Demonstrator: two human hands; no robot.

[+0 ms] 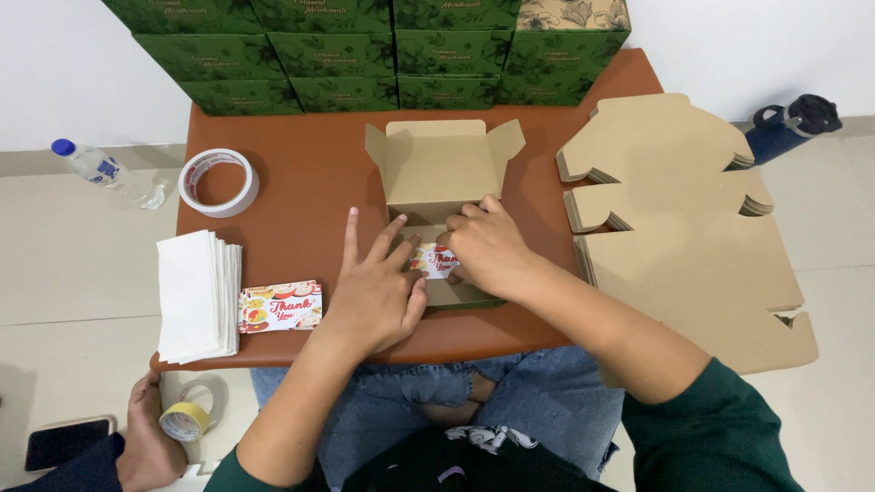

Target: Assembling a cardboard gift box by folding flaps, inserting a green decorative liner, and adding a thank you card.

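Plain brown cardboard box [444,173], lid flaps open, at mid reddish-brown desk [310,182]. Small glossy printed card [434,261] at its front edge. Left hand [374,290] flat, fingers spread, touching card. Right hand [488,244] curled, pinching card's right end.

An open brown carton [444,173] is set at the table's middle; green boxes [310,55] are stacked along the far edge, flat brown blanks [693,228] overhang the right edge, colourful cards [280,306] lie near the front-left corner

Matt brown cardboard box [444,169]; glossy printed paper card [434,261].
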